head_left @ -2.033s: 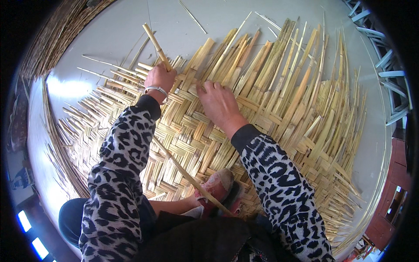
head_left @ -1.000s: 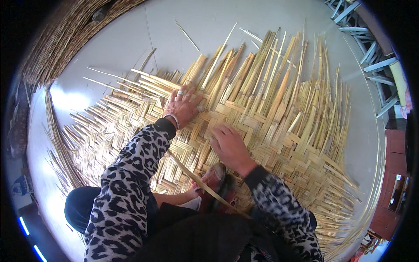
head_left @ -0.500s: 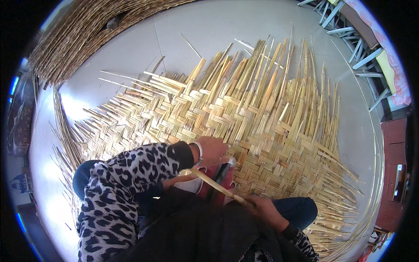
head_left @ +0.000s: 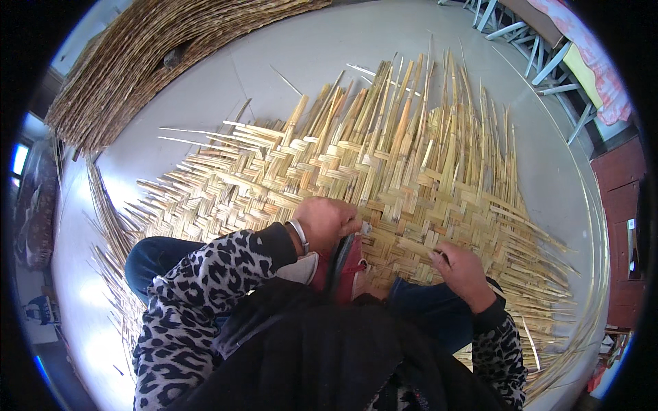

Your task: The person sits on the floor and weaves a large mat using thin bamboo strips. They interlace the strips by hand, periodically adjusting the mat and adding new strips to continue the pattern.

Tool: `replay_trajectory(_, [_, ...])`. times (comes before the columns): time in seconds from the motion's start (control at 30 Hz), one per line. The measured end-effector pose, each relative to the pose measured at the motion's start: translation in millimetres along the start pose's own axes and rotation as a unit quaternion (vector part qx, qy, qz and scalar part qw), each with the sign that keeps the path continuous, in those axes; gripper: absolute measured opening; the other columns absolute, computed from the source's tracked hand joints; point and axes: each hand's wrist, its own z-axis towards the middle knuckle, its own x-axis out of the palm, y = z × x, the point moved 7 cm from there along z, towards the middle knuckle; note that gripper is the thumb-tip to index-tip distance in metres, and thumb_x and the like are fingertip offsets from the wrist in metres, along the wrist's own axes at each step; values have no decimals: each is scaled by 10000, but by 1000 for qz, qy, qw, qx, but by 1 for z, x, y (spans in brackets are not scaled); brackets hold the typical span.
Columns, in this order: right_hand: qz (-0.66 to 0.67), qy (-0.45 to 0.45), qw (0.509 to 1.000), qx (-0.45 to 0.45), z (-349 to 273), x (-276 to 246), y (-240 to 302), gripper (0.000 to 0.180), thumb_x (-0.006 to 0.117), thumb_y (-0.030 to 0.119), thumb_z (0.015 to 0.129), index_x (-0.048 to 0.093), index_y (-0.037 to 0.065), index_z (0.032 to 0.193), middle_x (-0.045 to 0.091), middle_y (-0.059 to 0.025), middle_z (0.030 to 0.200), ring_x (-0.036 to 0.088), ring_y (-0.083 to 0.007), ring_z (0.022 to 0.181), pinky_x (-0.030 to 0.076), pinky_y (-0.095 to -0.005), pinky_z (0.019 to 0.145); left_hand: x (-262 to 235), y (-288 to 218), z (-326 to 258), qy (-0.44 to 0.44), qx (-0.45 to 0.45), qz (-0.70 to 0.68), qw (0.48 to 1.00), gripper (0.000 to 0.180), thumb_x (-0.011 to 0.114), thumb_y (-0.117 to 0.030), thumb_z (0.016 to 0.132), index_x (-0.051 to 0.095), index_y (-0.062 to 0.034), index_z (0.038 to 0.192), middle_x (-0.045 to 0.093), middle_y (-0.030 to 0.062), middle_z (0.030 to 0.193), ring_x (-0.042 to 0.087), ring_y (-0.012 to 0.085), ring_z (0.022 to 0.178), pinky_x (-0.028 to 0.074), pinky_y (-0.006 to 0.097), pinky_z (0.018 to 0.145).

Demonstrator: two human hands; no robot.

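On the floor before me lies a half-woven mat [head_left: 401,212] of pale split reeds, its loose strip ends fanning outward. My left hand [head_left: 325,220] is closed in a fist low over the mat's near edge. A narrow dark bar-shaped tool [head_left: 336,264] runs down from its fingers over a red shoe [head_left: 356,264]; its exact kind is unclear. To the right, my right hand [head_left: 462,274] is closed, thumb against fingers, on the end of a flat reed strip [head_left: 413,247] lying over the weave.
A big bundle of brown reeds [head_left: 147,65] lies at the far left. More loose reeds [head_left: 103,198] stick out on the left side. Grey stools [head_left: 541,65] stand at the far right, near a reddish-brown cabinet [head_left: 620,233].
My right hand has moved up and right from my lap onto the mat, and the strip is now down on the weave. My left hand has curled tighter. The view has shifted slightly.
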Motion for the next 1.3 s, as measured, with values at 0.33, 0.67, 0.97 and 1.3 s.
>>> replay_trajectory(0.33, [-58, -59, 994, 67, -61, -13, -61, 264, 661, 327, 896, 625, 70, 847, 616, -154, 729, 611, -360, 687, 469, -432, 608, -7, 45, -24, 55, -110, 143, 982, 323, 522, -405, 944, 626, -104, 895, 684, 117, 854, 677, 321, 801, 532, 466, 671])
replay_trajectory(0.67, [-169, -117, 978, 20, -56, -68, -81, 367, 685, 393, 855, 596, 43, 792, 614, -172, 725, 615, -370, 692, 461, -449, 596, 1, 58, -28, 40, -90, 115, 988, 368, 530, -461, 942, 609, -106, 888, 665, 125, 830, 659, 343, 822, 509, 474, 693])
replay_trajectory(0.97, [-282, -100, 953, 48, -44, -72, -140, 354, 603, 420, 885, 613, 68, 853, 635, -168, 810, 621, -384, 780, 467, -507, 654, -17, 87, -29, 31, -142, 177, 973, 453, 521, -531, 938, 641, -108, 832, 671, 123, 813, 663, 339, 765, 503, 474, 639])
replay_trajectory(1.3, [-355, -123, 917, 136, -78, -89, -211, 431, 589, 492, 873, 657, 70, 813, 660, -148, 778, 648, -364, 767, 485, -505, 657, -24, 99, -32, 0, -174, 202, 964, 512, 583, -557, 902, 597, -67, 758, 627, 144, 713, 624, 353, 684, 466, 464, 603])
